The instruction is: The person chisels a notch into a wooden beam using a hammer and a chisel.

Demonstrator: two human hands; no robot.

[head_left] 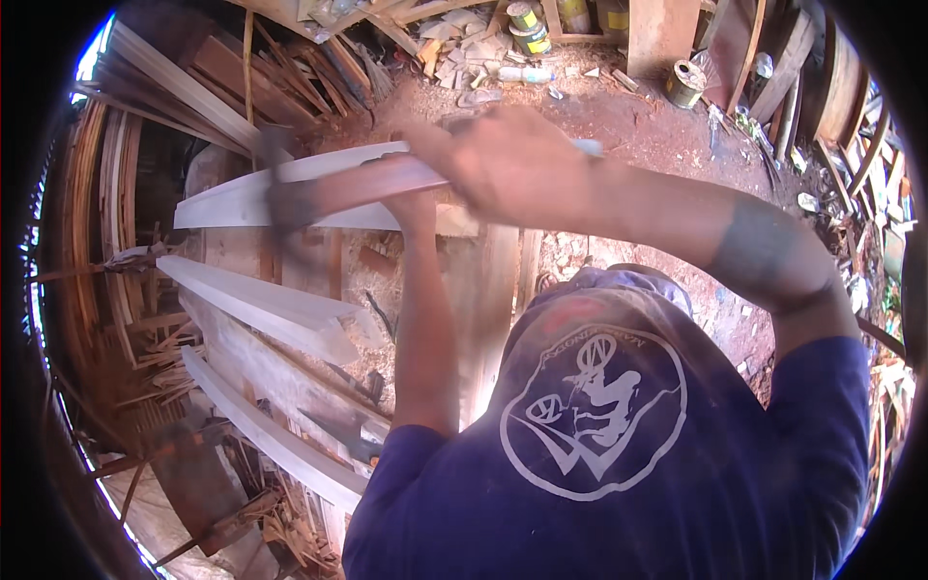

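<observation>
My right hand (498, 164), blurred by motion, is closed on the wooden handle (362, 184) of a hammer-like tool, whose dark head (288, 203) is over a pale, planed timber piece (217, 203). My left hand (411, 203) is at that timber, beneath the handle; its fingers are mostly hidden, so I cannot tell what they grip. Two more pale timber pieces (242, 295) (271, 435) lie nearer me on the left, across rough boards (222, 333).
Leaning planks (121, 213) line the left side. Wood scraps (454, 53), small cans (530, 34) and a round tin (684, 87) lie at the back on a dirt floor (638, 130) strewn with shavings. More boards and debris (870, 184) are at the right.
</observation>
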